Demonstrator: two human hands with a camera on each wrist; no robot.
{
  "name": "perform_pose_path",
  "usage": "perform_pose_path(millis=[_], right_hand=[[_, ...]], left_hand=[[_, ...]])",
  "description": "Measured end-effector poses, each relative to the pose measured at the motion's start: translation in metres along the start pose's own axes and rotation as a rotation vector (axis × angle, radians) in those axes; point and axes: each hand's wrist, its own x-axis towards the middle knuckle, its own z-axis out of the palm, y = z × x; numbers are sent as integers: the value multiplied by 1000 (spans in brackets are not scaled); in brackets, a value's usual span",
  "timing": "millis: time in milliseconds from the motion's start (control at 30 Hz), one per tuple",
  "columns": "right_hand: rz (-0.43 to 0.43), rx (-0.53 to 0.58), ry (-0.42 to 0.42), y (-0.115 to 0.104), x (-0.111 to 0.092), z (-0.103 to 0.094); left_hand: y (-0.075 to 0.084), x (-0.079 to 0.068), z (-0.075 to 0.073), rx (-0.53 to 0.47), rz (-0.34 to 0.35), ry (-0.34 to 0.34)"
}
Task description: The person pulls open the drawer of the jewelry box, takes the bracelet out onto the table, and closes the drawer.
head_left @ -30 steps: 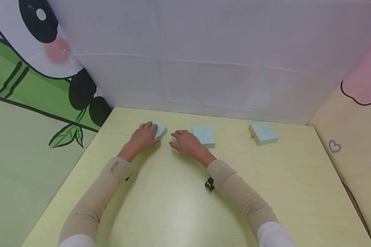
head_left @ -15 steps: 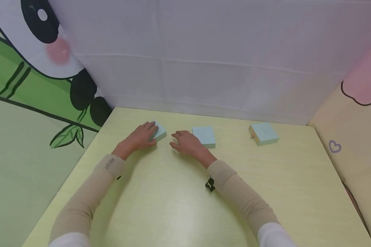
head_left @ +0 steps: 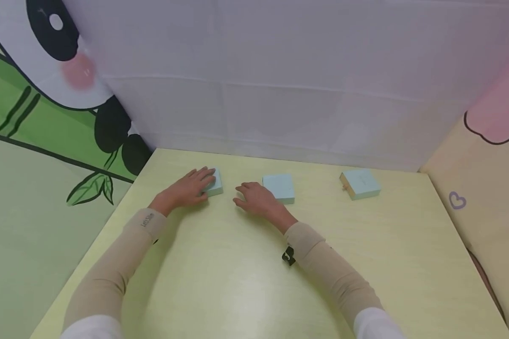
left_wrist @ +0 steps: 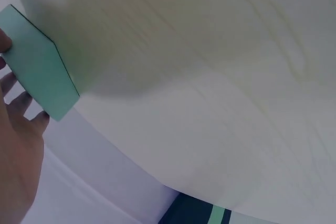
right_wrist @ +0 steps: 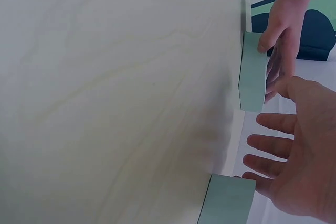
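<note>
fingers of the left hand (head_left: 185, 189) reach over the top of the left box (head_left: 216, 184), its thumb set against the near side, so the pale blue box is held between them on the table (head_left: 220, 263), toward the back edge. the back of that hand faces up, wrist low, forearm in a tan sleeve (head_left: 103, 275) slanting in from the lower left.

just right of it, the right hand (head_left: 258, 200) is turned inward, fingers loosely extended and apart, gripping nothing. it partly covers the middle box (head_left: 281, 188); whether they touch i cannot tell. a black clip (head_left: 288, 255) sits by that wrist. well apart to the right lies the right box (head_left: 360, 183), a small tab on its tan side.
</note>
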Motion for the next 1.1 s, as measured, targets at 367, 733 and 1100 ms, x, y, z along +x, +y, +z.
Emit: perform_pose_path(millis=[367, 733, 1100], right_hand=[[2, -5, 12, 0, 0, -2], [14, -34, -5, 2, 2, 1], [0, -48, 12, 3, 1, -4]], left_hand=[[-12, 4, -3, -30, 102, 22], [9, 6, -4, -55, -16, 112], [38, 13, -7, -72, -281, 278]])
